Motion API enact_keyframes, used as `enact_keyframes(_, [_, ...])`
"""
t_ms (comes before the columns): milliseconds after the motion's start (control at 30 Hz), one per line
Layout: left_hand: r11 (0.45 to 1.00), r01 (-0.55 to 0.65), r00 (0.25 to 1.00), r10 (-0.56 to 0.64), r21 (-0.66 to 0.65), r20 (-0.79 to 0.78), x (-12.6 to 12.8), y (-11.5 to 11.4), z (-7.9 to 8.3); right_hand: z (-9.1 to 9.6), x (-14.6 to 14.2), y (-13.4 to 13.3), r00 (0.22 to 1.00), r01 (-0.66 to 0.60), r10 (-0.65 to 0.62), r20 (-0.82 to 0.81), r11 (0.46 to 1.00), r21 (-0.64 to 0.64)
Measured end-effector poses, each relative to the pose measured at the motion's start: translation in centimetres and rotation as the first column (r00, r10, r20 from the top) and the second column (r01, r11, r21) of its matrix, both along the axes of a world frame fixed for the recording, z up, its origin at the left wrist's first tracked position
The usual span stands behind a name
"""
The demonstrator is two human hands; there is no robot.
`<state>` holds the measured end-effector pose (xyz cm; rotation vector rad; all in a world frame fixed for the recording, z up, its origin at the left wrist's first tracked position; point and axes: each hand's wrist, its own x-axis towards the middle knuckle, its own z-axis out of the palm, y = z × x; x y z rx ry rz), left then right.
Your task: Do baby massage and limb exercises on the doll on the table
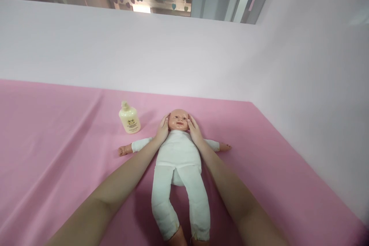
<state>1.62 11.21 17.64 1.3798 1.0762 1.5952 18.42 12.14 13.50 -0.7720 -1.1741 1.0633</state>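
Observation:
A baby doll (178,153) in a white cloth suit lies on its back on the pink sheet (57,153), head away from me, arms spread out. My left hand (163,128) rests flat against the left side of the doll's head (178,120). My right hand (194,130) lies flat against the other side. Both hands have fingers stretched out along the cheeks and hold nothing else. A cream lotion bottle (129,118) with a pump top stands just left of the head, a short way from my left hand.
The pink sheet covers a wide surface that runs up to white walls (173,57) at the back and on the right. Above the back wall a window shows a ceiling with lights and hanging heart shapes.

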Motion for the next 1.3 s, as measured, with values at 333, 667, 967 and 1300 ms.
enact_keyframes(333, [0.999,0.024,0.999,-0.022,-0.033,0.039,-0.3,0.7,-0.4,-0.4,0.2,0.5,1.0,0.011,-0.011,0.011,1.0,0.004])
enact_keyframes(667, [0.991,0.061,0.971,-0.032,0.118,-0.235,-0.7,1.0,-2.0,1.2,0.1,-1.1,0.994,-0.064,0.063,0.092,0.998,0.008])
enact_keyframes(967, [0.993,0.047,0.963,-0.016,0.112,-0.269,-0.9,1.0,-1.8,1.5,0.1,-1.7,0.985,-0.026,0.022,0.169,0.999,0.021])
enact_keyframes(1300, [0.999,0.008,0.998,-0.006,0.048,-0.059,-0.2,0.4,-0.4,-0.1,0.1,0.2,0.998,0.009,-0.009,0.054,1.0,-0.005])
